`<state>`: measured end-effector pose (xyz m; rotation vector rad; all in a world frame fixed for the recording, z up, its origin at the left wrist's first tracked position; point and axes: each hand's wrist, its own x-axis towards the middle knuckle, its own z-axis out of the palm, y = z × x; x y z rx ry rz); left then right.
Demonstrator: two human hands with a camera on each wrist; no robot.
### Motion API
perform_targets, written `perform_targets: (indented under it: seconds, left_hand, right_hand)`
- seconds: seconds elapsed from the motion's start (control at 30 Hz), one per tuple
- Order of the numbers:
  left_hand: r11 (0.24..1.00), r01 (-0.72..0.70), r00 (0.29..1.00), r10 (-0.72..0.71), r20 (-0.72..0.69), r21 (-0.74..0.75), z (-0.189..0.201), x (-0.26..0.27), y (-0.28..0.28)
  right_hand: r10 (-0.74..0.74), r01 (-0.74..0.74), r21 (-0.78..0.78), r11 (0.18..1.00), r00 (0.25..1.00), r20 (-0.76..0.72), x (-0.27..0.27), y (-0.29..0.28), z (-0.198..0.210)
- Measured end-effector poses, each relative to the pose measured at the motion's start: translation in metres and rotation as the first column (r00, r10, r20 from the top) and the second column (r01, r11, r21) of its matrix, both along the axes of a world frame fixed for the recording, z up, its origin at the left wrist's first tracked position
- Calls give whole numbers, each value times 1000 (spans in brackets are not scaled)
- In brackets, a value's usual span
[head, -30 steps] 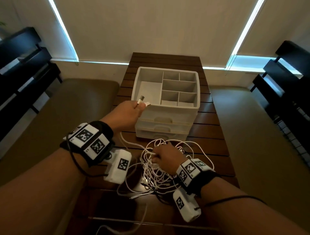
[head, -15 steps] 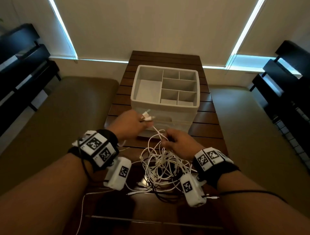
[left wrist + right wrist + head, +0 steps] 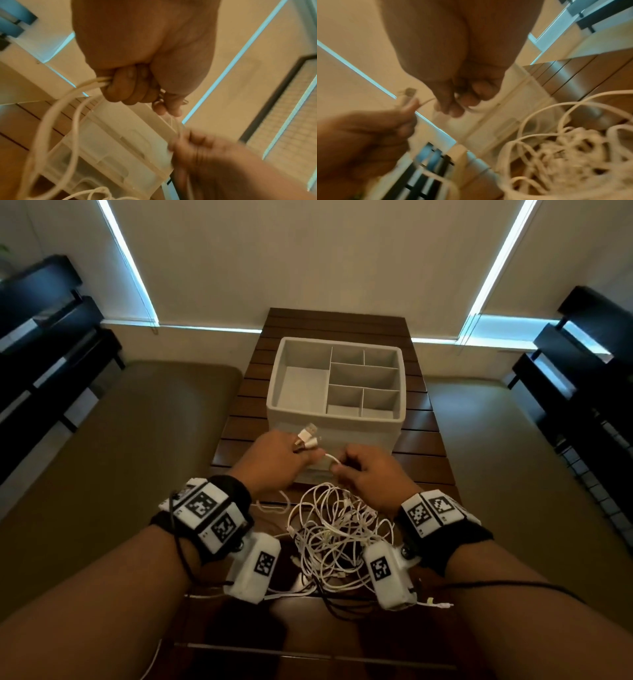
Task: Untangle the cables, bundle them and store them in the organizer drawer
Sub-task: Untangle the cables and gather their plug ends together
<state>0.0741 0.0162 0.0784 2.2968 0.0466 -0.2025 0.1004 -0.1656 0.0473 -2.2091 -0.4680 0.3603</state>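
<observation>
Both grips are clenched on white cable: the left hand (image 3: 274, 462) holds several plug ends (image 3: 307, 439) gathered just above its knuckles, seemingly to keep freed ends together, while the right hand (image 3: 368, 474) pinches one strand (image 3: 331, 457) just beside it to draw it free. Below and behind both grips the cable tangle (image 3: 337, 537) lies on the counter (image 3: 421, 440), and the organizer (image 3: 274, 405) stands just beyond them, drawers not yet opened; no legible brand or writing shows, only square coded markers on the wrist bands (image 3: 205, 511).

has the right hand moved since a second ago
Yes. The right hand rose from the cable tangle toward the organizer, and now pinches a white cable beside the left hand, in front of its drawers.
</observation>
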Motion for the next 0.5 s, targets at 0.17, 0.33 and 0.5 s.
perform_targets:
  seconds: [0.17, 0.33, 0.5]
  left_hand:
    - [997, -42, 984, 51, -172, 58, 2, -3, 16]
    - [977, -190, 972, 200, -120, 96, 22, -10, 33]
    - [932, -362, 920, 354, 171, 17, 69, -5, 58]
  right_hand:
    - [-33, 12, -175, 985, 992, -119, -4, -17, -28]
    - [-171, 171, -12, 985, 979, -113, -14, -15, -23]
    - [236, -277, -76, 958, 910, -340, -52, 14, -24]
